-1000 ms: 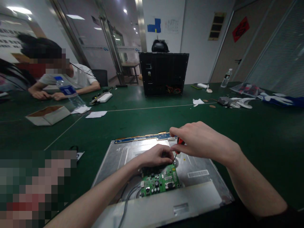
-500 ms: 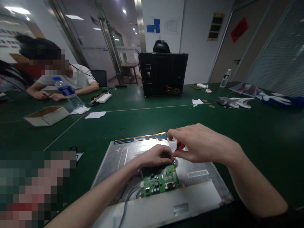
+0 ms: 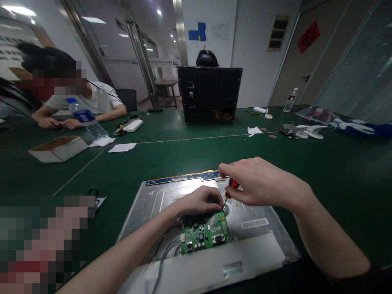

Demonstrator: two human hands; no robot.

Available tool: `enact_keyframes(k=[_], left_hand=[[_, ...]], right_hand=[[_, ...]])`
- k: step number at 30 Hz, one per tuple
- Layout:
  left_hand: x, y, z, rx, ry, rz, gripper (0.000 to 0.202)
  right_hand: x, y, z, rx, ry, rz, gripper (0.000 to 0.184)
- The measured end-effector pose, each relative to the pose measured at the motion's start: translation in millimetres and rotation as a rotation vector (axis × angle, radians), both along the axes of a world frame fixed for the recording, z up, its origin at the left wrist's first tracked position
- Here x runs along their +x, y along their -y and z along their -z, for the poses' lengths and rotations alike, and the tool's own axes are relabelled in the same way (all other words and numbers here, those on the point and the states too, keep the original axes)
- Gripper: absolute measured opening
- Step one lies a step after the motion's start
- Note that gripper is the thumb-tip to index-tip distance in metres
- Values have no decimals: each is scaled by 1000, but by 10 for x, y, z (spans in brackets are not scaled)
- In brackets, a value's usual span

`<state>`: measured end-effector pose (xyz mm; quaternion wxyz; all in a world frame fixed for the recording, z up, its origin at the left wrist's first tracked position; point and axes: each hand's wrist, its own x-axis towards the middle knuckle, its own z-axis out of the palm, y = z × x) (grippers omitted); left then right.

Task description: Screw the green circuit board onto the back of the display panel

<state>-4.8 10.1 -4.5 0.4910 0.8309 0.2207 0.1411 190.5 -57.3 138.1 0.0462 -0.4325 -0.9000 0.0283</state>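
A flat metal monitor panel (image 3: 260, 212) lies back-up on the green table before me. A green circuit board (image 3: 206, 234) sits near its middle. My right hand (image 3: 260, 181) is closed on a small red-handled screwdriver (image 3: 232, 185), its tip pointing down at the board's far right corner. My left hand (image 3: 200, 201) is curled, fingertips pressed on the board's far edge beside the tip. Grey cables (image 3: 163, 255) run out from the board's left side. A blue strip board (image 3: 180, 178) lines the panel's far edge.
A black computer case (image 3: 210, 94) stands upright at the table's middle, a person's head behind it. At the left a person rests both arms on the table by a water bottle (image 3: 87, 120) and an open cardboard box (image 3: 58, 148). Paper scraps, white parts (image 3: 309, 131) and a second bottle (image 3: 290, 100) lie at the right.
My right hand has shifted its fingers on the screwdriver handle, turning it in place. The left hand stays on the board.
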Motion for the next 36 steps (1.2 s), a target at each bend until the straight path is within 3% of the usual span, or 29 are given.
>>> enact_keyframes(k=[4, 12, 22, 29, 32, 36], left_hand=[[-5, 0, 7, 9, 15, 1, 5], [2, 11, -12, -2, 9, 0, 3], [-3, -4, 3, 8, -5, -7, 9], [-10, -9, 19, 1, 6, 23, 8], [-5, -11, 24, 22, 4, 8, 9], [-3, -11, 38, 36, 3, -11, 9]], right_hand=[[-12, 5, -6, -2, -11, -30, 20], [-52, -17, 16, 56, 95, 52, 15], [-26, 5, -15, -43, -12, -94, 24], [-95, 1, 4, 57, 62, 14, 22], [-78, 6, 0, 42, 37, -12, 15], [-43, 19, -6, -18, -34, -86, 20]])
